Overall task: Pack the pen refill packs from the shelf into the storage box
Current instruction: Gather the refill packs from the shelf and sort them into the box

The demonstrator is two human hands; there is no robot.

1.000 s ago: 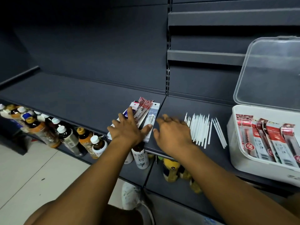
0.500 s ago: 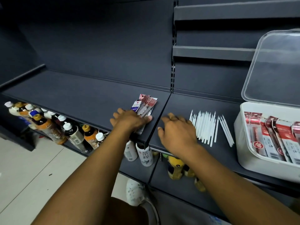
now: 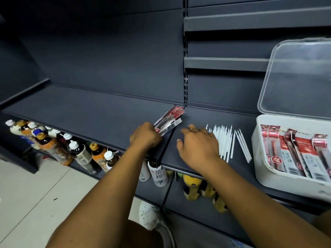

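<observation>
Shelf [image 3: 89, 113]: dark grey.
Refill packs [image 3: 169, 120]: fanned earlier, now bunched, red-white.
Left grip [image 3: 145, 136]: clamped on packs.
Right grip [image 3: 197, 144]: apart, flat.

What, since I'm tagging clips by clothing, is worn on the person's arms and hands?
Nothing visible. The left arm and right arm are bare, with no sleeves in view. The left hand and right hand carry no gloves, and no rings, watch or bands show.

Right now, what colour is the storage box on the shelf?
The plastic storage box is white, its raised lid clear; head view shows it best.
</observation>
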